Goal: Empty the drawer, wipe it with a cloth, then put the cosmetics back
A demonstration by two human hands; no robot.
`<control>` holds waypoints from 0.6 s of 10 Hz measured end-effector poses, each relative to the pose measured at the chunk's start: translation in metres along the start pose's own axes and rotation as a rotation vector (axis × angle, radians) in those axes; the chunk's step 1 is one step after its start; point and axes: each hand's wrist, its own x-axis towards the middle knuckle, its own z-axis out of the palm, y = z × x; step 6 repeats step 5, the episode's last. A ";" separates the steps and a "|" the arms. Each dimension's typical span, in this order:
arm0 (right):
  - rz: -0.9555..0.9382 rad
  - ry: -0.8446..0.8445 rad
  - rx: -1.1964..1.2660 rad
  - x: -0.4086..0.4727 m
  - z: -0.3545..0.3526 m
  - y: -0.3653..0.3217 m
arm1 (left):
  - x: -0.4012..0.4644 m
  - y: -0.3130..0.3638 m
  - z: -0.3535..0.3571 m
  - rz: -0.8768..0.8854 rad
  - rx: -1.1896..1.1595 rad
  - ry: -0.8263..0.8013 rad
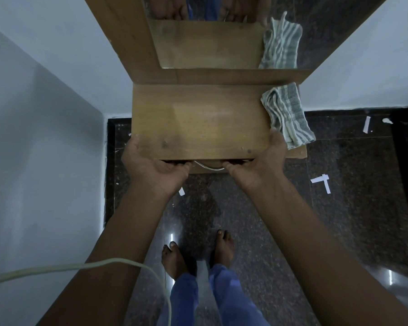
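Head view: both hands reach under the near edge of the wooden top (198, 118), palms up. The left hand (156, 165) and right hand (257, 164) curl their fingers onto the drawer front (209, 171), either side of its metal handle (209, 167). The striped cloth (286, 114) lies at the top's right edge. The drawer looks barely open; pulling evenly with both hands should keep it from jamming.

Home dressing corner: wooden vanity (198, 118), wall mirror (210, 43), granite floor (351, 196).
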 end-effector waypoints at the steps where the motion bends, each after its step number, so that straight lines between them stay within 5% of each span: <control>1: 0.005 -0.015 0.005 -0.002 -0.003 0.001 | -0.002 0.001 0.001 0.002 -0.005 0.004; 6: 0.051 -0.118 -0.286 -0.110 0.018 -0.002 | -0.095 0.007 0.030 -0.035 0.320 0.022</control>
